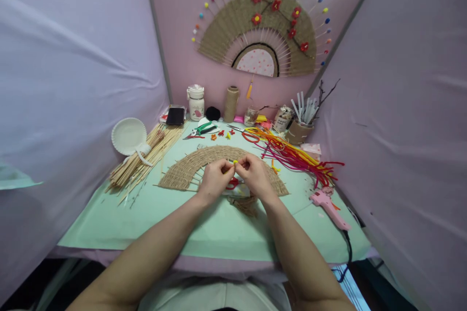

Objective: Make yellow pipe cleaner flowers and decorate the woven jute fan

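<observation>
My left hand (218,177) and my right hand (254,175) meet over the table, fingers pinched together on a small yellow pipe cleaner (235,162). Its exact shape is partly hidden by the fingertips. Under my hands lies a woven twine fan (182,171) with thin sticks showing through its inner edge. Just below the fingers, red scissor handles (233,183) show in part. A bundle of loose brown twine (245,205) rests near my right wrist. Several small red and orange pipe cleaner flowers (221,133) lie beyond the fan.
Bamboo sticks (140,167) and a white paper plate (129,137) lie left, green-handled pliers (204,129) behind. Colourful pipe cleaners (292,153) and a pink glue gun (331,209) with a cord lie right. A twine spool (231,104) stands behind; a decorated fan (262,24) hangs above.
</observation>
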Demonstrator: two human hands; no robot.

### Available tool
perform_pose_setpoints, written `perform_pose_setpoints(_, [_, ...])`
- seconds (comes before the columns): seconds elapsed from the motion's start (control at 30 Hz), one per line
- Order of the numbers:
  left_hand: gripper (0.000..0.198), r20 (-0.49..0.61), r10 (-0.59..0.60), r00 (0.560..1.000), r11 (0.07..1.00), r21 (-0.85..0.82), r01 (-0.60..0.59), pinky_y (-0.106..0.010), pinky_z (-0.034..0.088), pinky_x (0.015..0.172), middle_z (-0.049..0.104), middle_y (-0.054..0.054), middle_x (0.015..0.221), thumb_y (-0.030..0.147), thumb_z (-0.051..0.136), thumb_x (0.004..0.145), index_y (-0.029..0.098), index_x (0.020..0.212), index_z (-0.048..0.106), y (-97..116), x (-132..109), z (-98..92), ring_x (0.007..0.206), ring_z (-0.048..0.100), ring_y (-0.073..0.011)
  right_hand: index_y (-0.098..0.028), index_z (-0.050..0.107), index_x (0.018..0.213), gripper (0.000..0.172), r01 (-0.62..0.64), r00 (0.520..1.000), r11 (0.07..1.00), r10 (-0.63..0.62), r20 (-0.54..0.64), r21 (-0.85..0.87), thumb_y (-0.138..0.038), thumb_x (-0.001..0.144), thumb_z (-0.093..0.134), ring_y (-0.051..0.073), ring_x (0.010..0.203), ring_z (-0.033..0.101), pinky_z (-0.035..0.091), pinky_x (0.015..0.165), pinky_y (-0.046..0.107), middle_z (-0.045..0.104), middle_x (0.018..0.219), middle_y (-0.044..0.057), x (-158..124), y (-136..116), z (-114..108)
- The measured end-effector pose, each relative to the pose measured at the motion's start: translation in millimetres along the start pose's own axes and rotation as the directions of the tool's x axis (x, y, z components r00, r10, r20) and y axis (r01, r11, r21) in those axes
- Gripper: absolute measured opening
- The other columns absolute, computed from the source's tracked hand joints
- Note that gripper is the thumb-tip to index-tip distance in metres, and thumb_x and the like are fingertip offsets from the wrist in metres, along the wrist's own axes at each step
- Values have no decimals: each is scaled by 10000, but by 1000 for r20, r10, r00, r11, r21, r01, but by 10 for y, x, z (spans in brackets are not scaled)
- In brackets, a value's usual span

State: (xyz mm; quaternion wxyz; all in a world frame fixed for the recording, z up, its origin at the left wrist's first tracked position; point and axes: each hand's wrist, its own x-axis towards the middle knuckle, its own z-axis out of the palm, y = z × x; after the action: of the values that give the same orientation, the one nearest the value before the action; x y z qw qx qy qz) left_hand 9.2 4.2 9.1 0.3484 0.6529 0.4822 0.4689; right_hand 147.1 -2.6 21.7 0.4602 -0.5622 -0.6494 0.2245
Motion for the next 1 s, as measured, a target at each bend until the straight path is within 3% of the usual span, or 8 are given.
perform_pose_setpoints(0.07, [164,68,-83,994,991,-101,89,-208,364,540,574,11,565,294,603,691,147,621,600,-10,21,6,543,491,-98,-176,554,650,133,-53,997,995,48,64,82,-294,711,565,114,583,441,349,558,237,525,615,-16,18,27,-23])
perform_pose_setpoints(0.17, [216,239,-192,952,914,-310,263,-213,386,519,573,5,561,342,640,681,128,700,618,-7,58,12,508,497,-96,-162,593,705,222,-185,972,953,141,188,240,-376,748,553,104,559,434,350,535,227,533,623,-16,59,79,-92])
perform_pose_setpoints(0.27, [280,297,-233,926,835,-427,347,-216,410,521,592,-8,607,367,690,650,117,760,625,-16,80,20,511,509,-92,-153,629,741,276,-243,959,920,181,216,307,-412,764,537,103,574,453,358,531,219,578,674,3,92,108,-138])
perform_pose_setpoints(0.6, [222,235,-266,935,805,-479,349,-209,430,547,609,-21,628,304,664,671,110,779,656,30,79,16,543,538,-89,-165,643,840,265,-230,959,913,153,239,338,-396,711,639,114,629,523,395,553,220,631,746,9,72,87,-103])
perform_pose_setpoints(0.73, [244,179,-230,956,845,-450,288,-221,442,559,611,-11,630,319,673,659,120,801,668,37,77,3,566,545,-104,-158,630,844,268,-214,962,891,122,243,401,-363,678,682,124,691,564,427,623,235,655,802,23,70,93,-58])
perform_pose_setpoints(1.0, [249,166,-198,966,895,-372,247,-218,403,540,592,-10,642,338,640,696,121,817,656,-10,82,15,555,508,-98,-173,555,943,324,-214,966,873,124,225,438,-322,682,676,101,543,491,380,526,229,581,642,-36,81,150,-33])
